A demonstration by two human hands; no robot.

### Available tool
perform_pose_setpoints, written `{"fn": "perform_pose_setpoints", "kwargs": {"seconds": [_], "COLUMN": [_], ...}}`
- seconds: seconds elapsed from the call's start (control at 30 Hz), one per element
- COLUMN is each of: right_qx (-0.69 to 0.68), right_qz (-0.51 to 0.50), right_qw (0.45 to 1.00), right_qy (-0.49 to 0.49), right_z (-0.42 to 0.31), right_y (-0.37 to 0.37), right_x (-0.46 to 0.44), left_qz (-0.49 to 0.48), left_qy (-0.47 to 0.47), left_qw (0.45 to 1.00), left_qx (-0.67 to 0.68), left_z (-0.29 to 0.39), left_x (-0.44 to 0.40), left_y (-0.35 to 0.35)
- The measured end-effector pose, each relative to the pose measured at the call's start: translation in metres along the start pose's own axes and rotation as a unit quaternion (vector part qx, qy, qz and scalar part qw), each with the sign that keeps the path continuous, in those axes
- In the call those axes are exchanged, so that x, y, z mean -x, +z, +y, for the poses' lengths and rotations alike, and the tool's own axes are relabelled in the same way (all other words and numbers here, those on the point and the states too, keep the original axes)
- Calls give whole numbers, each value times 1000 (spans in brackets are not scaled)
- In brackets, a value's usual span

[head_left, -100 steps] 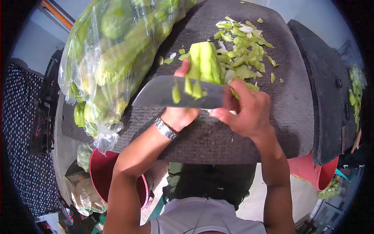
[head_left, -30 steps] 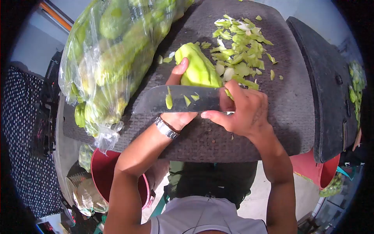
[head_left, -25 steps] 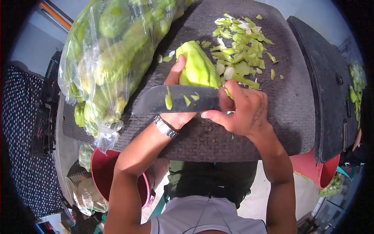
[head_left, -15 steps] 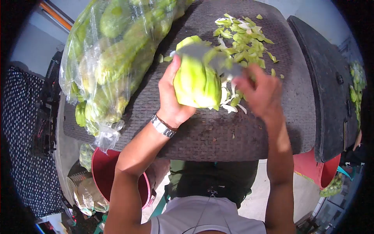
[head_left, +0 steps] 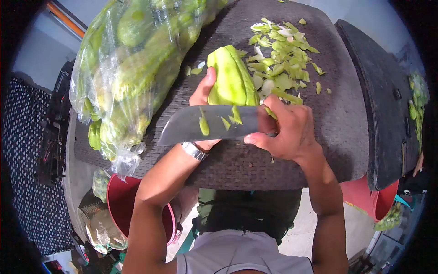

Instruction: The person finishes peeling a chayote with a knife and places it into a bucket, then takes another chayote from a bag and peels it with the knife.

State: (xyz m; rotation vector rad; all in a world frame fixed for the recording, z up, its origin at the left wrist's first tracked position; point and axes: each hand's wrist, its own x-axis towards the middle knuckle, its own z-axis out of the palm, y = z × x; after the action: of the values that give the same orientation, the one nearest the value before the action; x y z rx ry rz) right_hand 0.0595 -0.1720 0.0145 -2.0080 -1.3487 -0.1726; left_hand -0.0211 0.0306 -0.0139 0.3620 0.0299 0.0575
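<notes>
My left hand (head_left: 204,89) is wrapped round a partly peeled pale green chayote (head_left: 232,77), with the thumb along its left side. Long flat cut facets run down the chayote. In my right hand (head_left: 289,128) is a wide-bladed kitchen knife (head_left: 191,125), its blade level and pointing left, in front of the chayote and above my left wrist. Several bits of green peel stick to the blade. The knife's handle is mostly hidden by my fingers. Beyond my right hand, a scattered pile of green and white peelings (head_left: 285,55) lies on the dark woven-pattern tabletop (head_left: 337,118).
A clear plastic bag (head_left: 132,77) full of green chayotes lies on the table's left. Red buckets (head_left: 121,194) stand below on both sides. A dark panel (head_left: 383,105) borders the table's right edge. Patterned dark cloth (head_left: 32,169) hangs at far left.
The knife has come down and toward me from over the chayote, its blade now turned level. The chayote has tilted in my left hand. My right hand has moved closer and left.
</notes>
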Motion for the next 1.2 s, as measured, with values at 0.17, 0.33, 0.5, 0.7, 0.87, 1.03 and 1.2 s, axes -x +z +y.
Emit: {"fn": "perform_pose_setpoints", "kwargs": {"seconds": [0.17, 0.33, 0.5, 0.7, 0.87, 1.03, 1.2], "right_qx": [-4, 6, -8, 60, 25, -45, 3], "right_qz": [25, 35, 38, 82, 109, 38, 24], "right_qw": [999, 998, 999, 969, 947, 983, 999], "right_qy": [-24, -46, 19, 226, 301, 171, 37], "right_z": [5, 19, 33, 71, 55, 10, -4], "right_y": [3, -4, -5, -29, -32, -20, 3], "right_x": [-1, -3, -3, -12, -14, -8, -1], "left_qz": [38, 13, 47, -16, -57, -24, 35], "left_qy": [18, -1, 51, 32, -9, 21, 8], "left_qw": [996, 995, 988, 999, 997, 998, 999], "left_qx": [-78, -102, -138, -33, -53, 53, -13], "left_z": [-1, -2, -6, -4, -5, -5, -1], "left_x": [1, 1, 5, 8, 2, -5, -4], "left_y": [8, -1, 0, 7, 4, -13, -6]}}
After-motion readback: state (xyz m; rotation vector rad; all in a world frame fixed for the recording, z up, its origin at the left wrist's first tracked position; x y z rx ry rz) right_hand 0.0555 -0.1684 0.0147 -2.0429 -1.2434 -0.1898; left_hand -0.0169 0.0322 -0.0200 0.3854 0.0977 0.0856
